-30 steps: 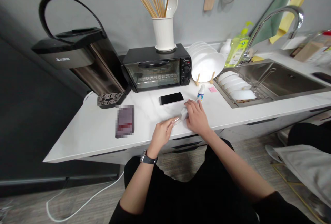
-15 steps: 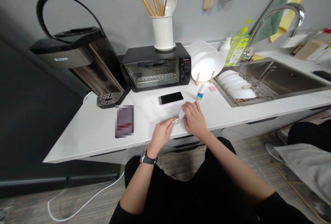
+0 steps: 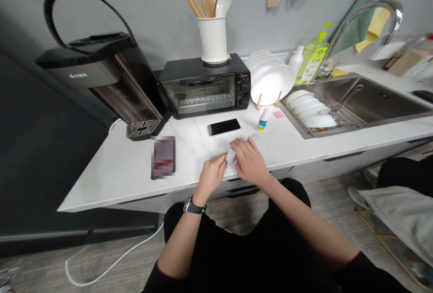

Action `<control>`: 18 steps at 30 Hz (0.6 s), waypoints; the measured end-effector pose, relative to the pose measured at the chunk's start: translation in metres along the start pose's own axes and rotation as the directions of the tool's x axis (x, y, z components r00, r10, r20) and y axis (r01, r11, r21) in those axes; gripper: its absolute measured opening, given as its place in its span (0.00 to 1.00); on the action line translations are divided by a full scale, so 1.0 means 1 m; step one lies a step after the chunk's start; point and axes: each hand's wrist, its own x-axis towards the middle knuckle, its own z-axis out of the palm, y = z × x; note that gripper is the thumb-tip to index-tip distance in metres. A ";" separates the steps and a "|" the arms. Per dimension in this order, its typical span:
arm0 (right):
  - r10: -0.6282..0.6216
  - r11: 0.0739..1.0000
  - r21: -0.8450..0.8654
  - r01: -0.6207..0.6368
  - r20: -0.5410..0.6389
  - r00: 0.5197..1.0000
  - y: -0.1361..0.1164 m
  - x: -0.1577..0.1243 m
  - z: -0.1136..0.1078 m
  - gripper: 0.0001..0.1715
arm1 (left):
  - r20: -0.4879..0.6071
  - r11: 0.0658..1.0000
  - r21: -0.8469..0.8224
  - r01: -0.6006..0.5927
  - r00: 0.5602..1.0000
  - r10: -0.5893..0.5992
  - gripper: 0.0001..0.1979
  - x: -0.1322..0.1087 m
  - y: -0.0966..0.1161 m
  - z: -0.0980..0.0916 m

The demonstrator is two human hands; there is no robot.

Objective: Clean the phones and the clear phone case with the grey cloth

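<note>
My left hand (image 3: 214,172), with a watch on its wrist, pinches a small, thin-rimmed, shiny item (image 3: 225,160) that looks like a pair of eyeglasses, mostly covered by my fingers. Bent over a thin white cloth or tissue (image 3: 231,155), my right hand (image 3: 249,160) presses it against that item. A pale edge (image 3: 255,137) shows beyond the right fingertips. Both hands are close together above the counter's front edge. Just past them lies a phone (image 3: 224,127), dark screen up. A small white bottle (image 3: 263,120) with a blue and yellow label stands to its right, beside a pink packet (image 3: 279,114).
On the white counter (image 3: 101,180) a blurred-out dark flat object (image 3: 163,157) lies left. Behind are a water dispenser (image 3: 122,81), a toaster oven (image 3: 203,90) and racked plates (image 3: 273,84). Bowls (image 3: 318,121) sit in the sink (image 3: 382,99) at right, near a soap bottle (image 3: 309,63).
My right hand has slid slightly left, closer to my left hand, with the white cloth or tissue. The left hand stays almost in place, and the view has shifted a little.
</note>
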 end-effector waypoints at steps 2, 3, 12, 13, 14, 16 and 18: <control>0.081 0.996 -0.031 -0.082 -0.054 0.995 0.026 0.002 -0.006 0.35 | 0.013 0.999 -0.052 0.000 1.000 0.000 0.15 0.002 0.002 0.000; 0.113 0.992 -0.039 -0.116 -0.082 0.990 0.034 0.003 -0.009 0.34 | 0.014 0.997 -0.072 0.000 1.000 0.001 0.15 0.002 0.003 0.000; -0.045 0.994 0.096 0.044 0.004 0.999 -0.037 0.000 0.009 0.36 | 0.002 1.000 0.010 0.028 1.000 -0.028 0.12 -0.001 -0.002 -0.001; -0.051 0.995 0.088 0.049 0.011 0.999 -0.036 0.000 0.008 0.37 | 0.002 1.000 0.013 0.025 1.000 -0.025 0.12 -0.001 -0.002 -0.002; -0.044 0.997 0.070 0.043 0.008 0.999 -0.030 0.000 0.007 0.37 | 0.007 1.000 0.007 0.022 1.000 -0.022 0.12 -0.001 -0.001 -0.002; 0.005 1.000 0.018 -0.005 -0.016 1.000 -0.007 0.000 0.002 0.35 | 0.015 0.999 -0.028 0.018 1.000 -0.017 0.13 0.000 0.001 -0.003; 0.081 0.996 -0.029 -0.082 -0.058 0.995 0.018 0.003 -0.005 0.33 | 0.027 0.997 -0.077 0.014 1.000 -0.012 0.14 0.002 0.004 -0.003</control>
